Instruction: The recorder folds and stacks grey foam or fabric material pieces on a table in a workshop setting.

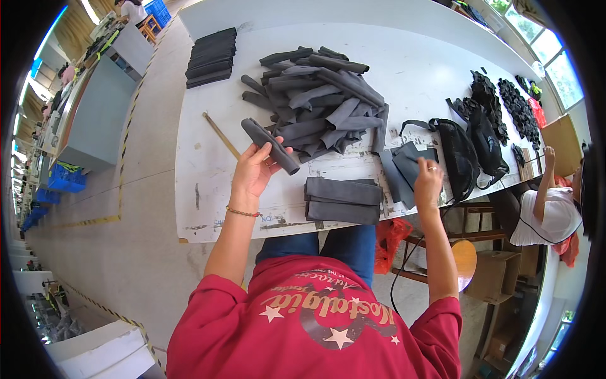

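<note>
In my left hand is a rolled dark grey fabric piece, gripped between thumb and fingers above the table. My right hand is closed, with its fingertips at the edge of a flat dark grey fabric piece. That piece lies at an angle over other flat pieces near the table's front edge. Between my hands sits a neat stack of folded dark grey pieces. Beyond it a large loose heap of rolled dark pieces covers the middle of the white table.
A wooden stick lies left of the heap. At the back left is a row of stacked black pieces. Black bags and small black parts lie to the right. Another person works there; a stool stands below.
</note>
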Action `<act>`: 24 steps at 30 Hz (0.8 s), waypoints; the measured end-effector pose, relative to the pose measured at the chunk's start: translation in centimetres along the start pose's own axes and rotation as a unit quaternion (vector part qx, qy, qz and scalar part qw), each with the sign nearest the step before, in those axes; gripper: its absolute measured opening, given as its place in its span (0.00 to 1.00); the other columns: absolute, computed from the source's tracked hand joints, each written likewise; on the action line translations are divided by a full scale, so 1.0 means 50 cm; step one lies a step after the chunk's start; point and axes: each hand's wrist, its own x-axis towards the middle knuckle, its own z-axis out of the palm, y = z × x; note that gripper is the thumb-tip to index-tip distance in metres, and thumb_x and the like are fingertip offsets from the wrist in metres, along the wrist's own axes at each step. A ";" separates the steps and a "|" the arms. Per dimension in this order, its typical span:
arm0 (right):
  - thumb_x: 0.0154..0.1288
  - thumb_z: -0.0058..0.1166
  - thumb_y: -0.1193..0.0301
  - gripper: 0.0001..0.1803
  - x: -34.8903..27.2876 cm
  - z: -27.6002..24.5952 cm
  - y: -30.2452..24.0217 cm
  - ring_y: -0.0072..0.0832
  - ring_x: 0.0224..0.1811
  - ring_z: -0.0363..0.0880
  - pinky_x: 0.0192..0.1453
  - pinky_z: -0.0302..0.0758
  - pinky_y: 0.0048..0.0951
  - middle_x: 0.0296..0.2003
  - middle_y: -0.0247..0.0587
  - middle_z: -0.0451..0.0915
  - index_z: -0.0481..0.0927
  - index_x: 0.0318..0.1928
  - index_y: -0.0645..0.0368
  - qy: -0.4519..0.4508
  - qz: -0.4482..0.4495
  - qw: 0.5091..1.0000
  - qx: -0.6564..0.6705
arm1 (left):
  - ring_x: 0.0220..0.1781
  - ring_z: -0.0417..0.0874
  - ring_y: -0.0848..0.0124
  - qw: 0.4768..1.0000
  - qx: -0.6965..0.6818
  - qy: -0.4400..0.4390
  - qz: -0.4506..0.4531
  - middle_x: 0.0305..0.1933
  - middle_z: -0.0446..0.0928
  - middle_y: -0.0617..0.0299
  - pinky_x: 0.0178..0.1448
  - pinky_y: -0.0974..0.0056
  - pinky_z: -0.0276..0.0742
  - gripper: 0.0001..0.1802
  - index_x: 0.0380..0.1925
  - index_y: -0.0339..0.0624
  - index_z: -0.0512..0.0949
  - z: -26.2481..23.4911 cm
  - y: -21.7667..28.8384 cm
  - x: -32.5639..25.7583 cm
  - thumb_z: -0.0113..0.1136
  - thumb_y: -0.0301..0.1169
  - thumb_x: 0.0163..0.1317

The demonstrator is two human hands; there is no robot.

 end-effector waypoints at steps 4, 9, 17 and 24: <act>0.67 0.50 0.79 0.13 0.053 -0.141 -0.091 0.44 0.40 0.73 0.45 0.69 0.40 0.37 0.47 0.74 0.73 0.51 0.59 0.084 0.125 0.956 0.252 | 0.54 0.82 0.47 0.996 -0.076 -0.021 -0.042 0.54 0.78 0.51 0.54 0.48 0.84 0.20 0.59 0.55 0.68 0.070 0.005 -0.034 0.58 0.32 0.69; 0.60 0.64 0.74 0.15 0.020 -0.232 -0.237 0.47 0.40 0.70 0.45 0.70 0.39 0.38 0.50 0.70 0.69 0.39 0.61 -0.103 0.030 0.904 0.413 | 0.54 0.82 0.45 0.995 -0.085 -0.043 -0.016 0.54 0.77 0.45 0.58 0.50 0.83 0.28 0.61 0.57 0.64 0.128 -0.026 -0.030 0.61 0.23 0.65; 0.53 0.67 0.77 0.20 0.011 -0.272 -0.307 0.48 0.46 0.74 0.49 0.73 0.40 0.46 0.50 0.76 0.74 0.46 0.62 -0.058 -0.071 0.912 0.400 | 0.53 0.83 0.48 0.997 -0.064 -0.026 -0.026 0.49 0.79 0.45 0.57 0.51 0.83 0.24 0.57 0.44 0.66 0.148 -0.038 -0.028 0.63 0.22 0.63; 0.50 0.68 0.78 0.21 0.016 -0.272 -0.347 0.40 0.45 0.76 0.50 0.74 0.37 0.44 0.42 0.81 0.81 0.47 0.61 0.002 -0.051 0.898 0.437 | 0.52 0.83 0.49 0.996 -0.068 -0.048 -0.036 0.48 0.80 0.46 0.57 0.51 0.83 0.20 0.53 0.39 0.68 0.162 -0.046 -0.025 0.62 0.22 0.63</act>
